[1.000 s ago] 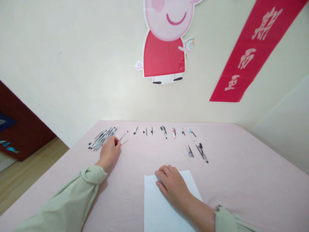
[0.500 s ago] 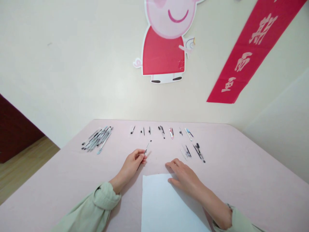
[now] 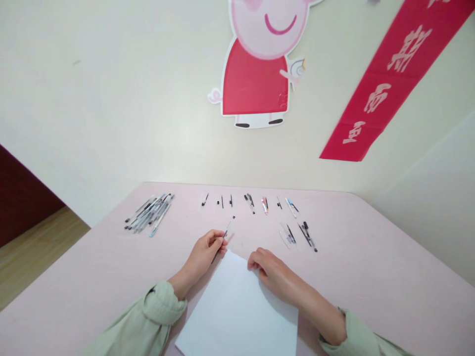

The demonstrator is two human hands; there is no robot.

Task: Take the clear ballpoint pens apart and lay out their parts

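My left hand (image 3: 208,251) is closed around a slim pen (image 3: 229,225), which slants up and to the right. Its far end is dark and part of its length is hidden by my fingers. On the table below lies a white sheet of paper (image 3: 241,309), turned at an angle with a corner just right of my left hand. At the paper's upper right edge, my right hand (image 3: 276,274) has its fingers curled in and closed on that edge; the fingertips are partly hidden.
A heap of pens (image 3: 150,213) lies at the table's left. Along the back sit several small groups of pen parts (image 3: 249,201). Nearer right are more dark pen parts (image 3: 308,236) and clear pieces (image 3: 289,236). The pink tabletop (image 3: 371,257) meets a wall behind.
The paper has rotated clockwise and slid left, its top corner now near my left hand. My right hand has moved slightly left, fingers curling onto the paper. My left hand still holds the pen.
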